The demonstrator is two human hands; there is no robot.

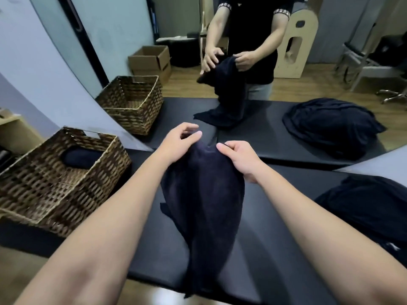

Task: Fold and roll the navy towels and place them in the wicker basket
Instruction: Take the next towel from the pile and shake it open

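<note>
While one rolled towel [81,158] already lies in the wicker basket [55,183] at the left, the step looks like spreading the navy towel [204,194] on the table [275,227]. Next comes finding its corners. Right hand [240,159] pinches its far edge; left hand [180,139] hovers loosely open, touching it.

Towel [204,194] hanging mid-tabletop [275,227], trailing over the near edge, left hand [178,142] and right hand [240,159] sitting at its far end. Wicker basket [44,183] standing left, a rolled towel [81,158] lying inside. Towel pile [370,208] lying right. Mirror [275,62] standing behind.
</note>
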